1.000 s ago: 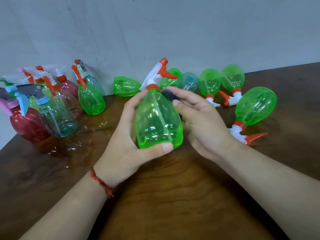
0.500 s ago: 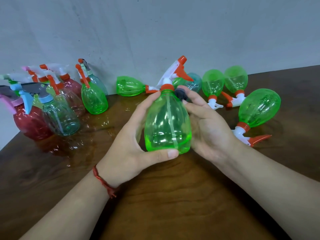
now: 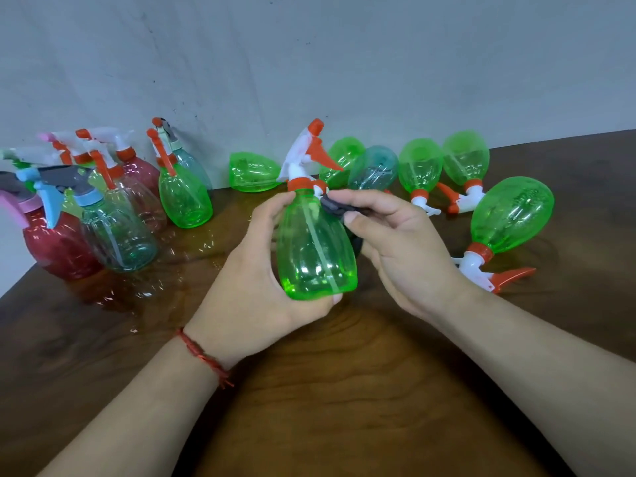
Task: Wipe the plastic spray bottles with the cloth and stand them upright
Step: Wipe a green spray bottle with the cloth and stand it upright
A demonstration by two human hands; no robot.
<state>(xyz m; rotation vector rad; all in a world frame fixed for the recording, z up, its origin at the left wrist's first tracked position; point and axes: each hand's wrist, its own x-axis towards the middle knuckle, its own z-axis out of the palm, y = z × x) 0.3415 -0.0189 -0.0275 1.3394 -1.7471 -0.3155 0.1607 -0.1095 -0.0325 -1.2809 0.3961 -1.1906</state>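
Above the middle of the tabletop (image 3: 344, 401), our left hand (image 3: 254, 294) wraps the body of a green spray bottle (image 3: 315, 249), thumb at its base, nozzle up. Our right hand (image 3: 402, 249) pinches a dark cloth (image 3: 332, 207) against the bottle's shoulder, just below the orange collar. The wipe, we judge, goes best in firm strokes from neck to base, the left hand turning the slick plastic a little at a time so no face is missed. Upright bottles (image 3: 113, 232) cluster by the left edge; lying bottles (image 3: 509, 218) wait along the far edge.
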